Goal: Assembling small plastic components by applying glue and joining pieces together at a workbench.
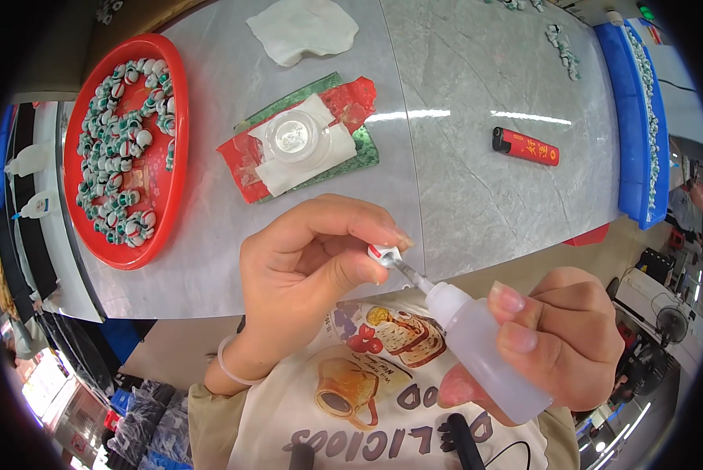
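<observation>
Between the thumb and forefinger of my left hand (312, 254) is a small white figurine piece (384, 254) with a red band. My right hand (559, 337) grips a translucent squeeze bottle (489, 352) with a narrow nozzle. The bottle tilts up to the left, and its tip meets the underside of the piece. Both hands are in front of the table's near edge. Beyond them, a small clear round dish (295, 136) rests on folded white tissue (277, 174), over red wrapping (242, 168) and a green sheet (363, 150).
A red oval tray (181, 157) at left holds many small white and green figures. White tissue (304, 30) lies at the back. A red lighter (526, 146) sits right, with a blue bin (630, 125) beyond it. Two white bottles (36, 205) stand far left.
</observation>
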